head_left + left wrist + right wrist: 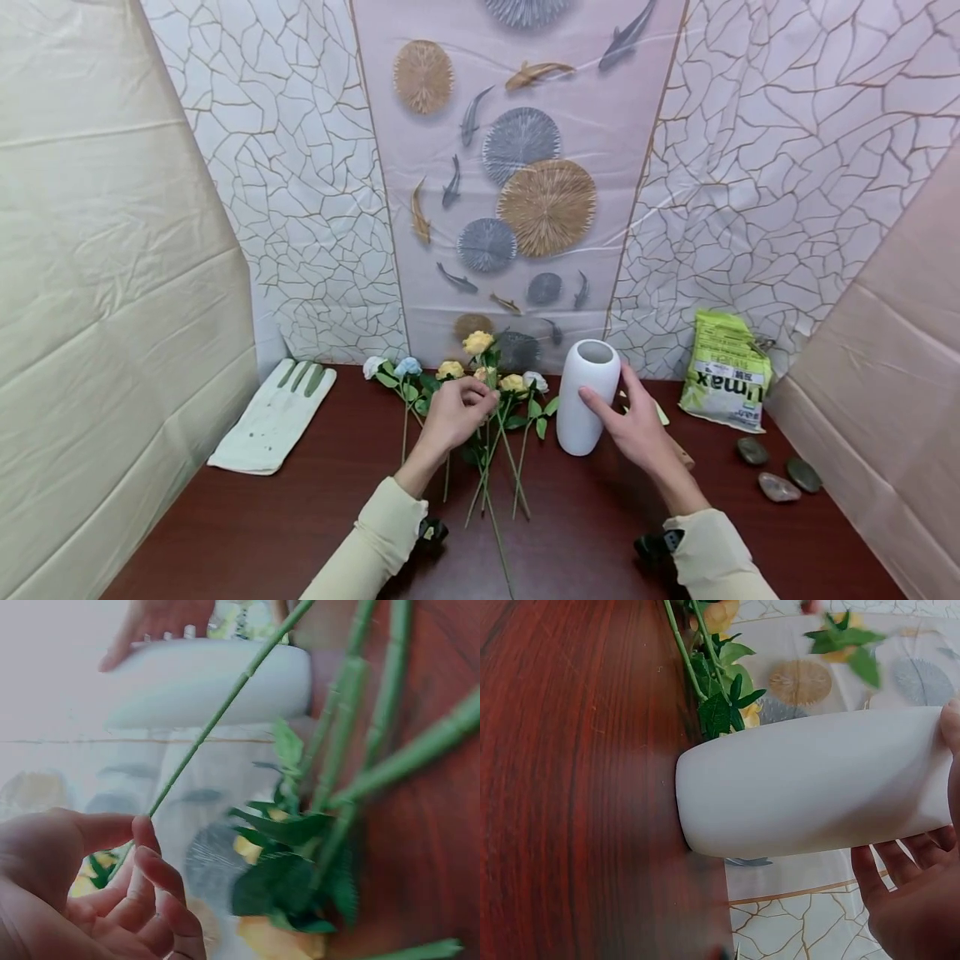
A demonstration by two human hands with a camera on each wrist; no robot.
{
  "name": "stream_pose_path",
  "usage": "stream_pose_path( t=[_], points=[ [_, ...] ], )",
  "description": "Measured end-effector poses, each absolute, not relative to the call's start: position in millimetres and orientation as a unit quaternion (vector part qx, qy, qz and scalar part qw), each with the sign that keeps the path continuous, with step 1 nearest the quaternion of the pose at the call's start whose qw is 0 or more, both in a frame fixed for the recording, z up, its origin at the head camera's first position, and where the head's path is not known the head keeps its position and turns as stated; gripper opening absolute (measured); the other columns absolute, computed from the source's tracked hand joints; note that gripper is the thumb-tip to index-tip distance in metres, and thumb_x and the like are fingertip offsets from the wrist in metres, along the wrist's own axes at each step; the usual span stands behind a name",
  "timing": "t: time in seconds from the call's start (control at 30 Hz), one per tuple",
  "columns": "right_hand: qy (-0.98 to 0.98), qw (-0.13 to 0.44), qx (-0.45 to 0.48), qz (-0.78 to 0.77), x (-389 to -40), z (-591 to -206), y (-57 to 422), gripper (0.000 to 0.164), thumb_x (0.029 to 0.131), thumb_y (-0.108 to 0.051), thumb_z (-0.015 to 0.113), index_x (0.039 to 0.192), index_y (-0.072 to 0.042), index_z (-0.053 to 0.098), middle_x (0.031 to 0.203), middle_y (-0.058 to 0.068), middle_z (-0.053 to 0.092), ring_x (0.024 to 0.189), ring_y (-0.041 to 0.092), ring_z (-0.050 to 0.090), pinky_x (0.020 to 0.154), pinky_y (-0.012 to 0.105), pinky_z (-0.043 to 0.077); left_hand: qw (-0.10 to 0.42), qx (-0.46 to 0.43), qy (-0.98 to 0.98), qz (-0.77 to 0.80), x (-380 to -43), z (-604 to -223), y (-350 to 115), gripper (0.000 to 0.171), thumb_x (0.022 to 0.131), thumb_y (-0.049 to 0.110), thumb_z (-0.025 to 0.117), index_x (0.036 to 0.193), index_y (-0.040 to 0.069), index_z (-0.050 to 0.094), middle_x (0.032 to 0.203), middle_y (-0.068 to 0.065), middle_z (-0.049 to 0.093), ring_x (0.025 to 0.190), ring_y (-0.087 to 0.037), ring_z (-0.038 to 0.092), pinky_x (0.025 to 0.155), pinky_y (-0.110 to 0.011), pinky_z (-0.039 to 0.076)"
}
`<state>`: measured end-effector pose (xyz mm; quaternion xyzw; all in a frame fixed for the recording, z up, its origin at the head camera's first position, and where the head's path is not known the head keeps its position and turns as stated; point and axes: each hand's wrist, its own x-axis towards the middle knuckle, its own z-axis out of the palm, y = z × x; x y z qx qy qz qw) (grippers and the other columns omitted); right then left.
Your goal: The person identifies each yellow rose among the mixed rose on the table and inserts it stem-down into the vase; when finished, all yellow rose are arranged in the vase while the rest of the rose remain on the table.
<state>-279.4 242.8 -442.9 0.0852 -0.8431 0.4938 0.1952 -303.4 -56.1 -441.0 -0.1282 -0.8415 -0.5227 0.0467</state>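
Between thumb and fingertips, my left hand pinches the green stem of a yellow artificial rose. The bloom points away from me, and the stem slants over the other flowers. My right hand holds a tall white vase, which stands upright on the table with its round mouth upward. The thumb lies on the vase's near side; the fingers reach around its right side. More roses lie below the left hand, among them a blue rose and a white rose.
A white glove with green-grey fingers lies on the dark red table at left. A green-yellow bag leans at the back right, with several stones in front. Pale and brown objects are partly hidden behind the right hand.
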Motion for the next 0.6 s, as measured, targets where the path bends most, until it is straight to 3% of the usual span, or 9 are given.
stream_pose_path(
  t=[0.17, 0.43, 0.6],
  points=[
    [-0.842, 0.199, 0.088, 0.494, -279.3, -443.6, 241.6, 0.065, 0.094, -0.043, 0.07, 0.15, -0.028, 0.04, 0.136, 0.007, 0.058, 0.121, 0.024, 0.056, 0.098, 0.051, 0.048, 0.102, -0.158, -0.829, -0.526, -298.3, -421.5, -52.2, 0.022, 0.097, 0.04, 0.066, 0.103, 0.021, 0.073, 0.09, 0.0, 0.077, 0.075, -0.013, 0.069, 0.069, -0.03, 0.056],
    [-0.838, 0.206, 0.102, 0.495, -277.3, -441.8, 241.0, 0.064, 0.095, -0.039, 0.069, 0.151, -0.026, 0.039, 0.134, 0.007, 0.059, 0.119, 0.023, 0.057, 0.094, 0.046, 0.05, 0.16, -0.201, -0.776, -0.576, -297.4, -384.4, -40.8, 0.022, 0.101, 0.038, 0.061, 0.109, 0.022, 0.073, 0.095, 0.001, 0.075, 0.078, -0.024, 0.072, 0.063, -0.031, 0.058],
    [-0.838, 0.203, 0.098, 0.496, -277.3, -443.9, 242.2, 0.063, 0.095, -0.041, 0.069, 0.148, -0.025, 0.041, 0.133, 0.005, 0.059, 0.117, 0.024, 0.057, 0.096, 0.049, 0.049, 0.198, -0.211, -0.691, -0.662, -304.7, -348.7, -31.1, 0.023, 0.102, 0.034, 0.06, 0.112, 0.016, 0.07, 0.1, -0.011, 0.077, 0.083, -0.028, 0.073, 0.073, -0.035, 0.062]
  ],
)
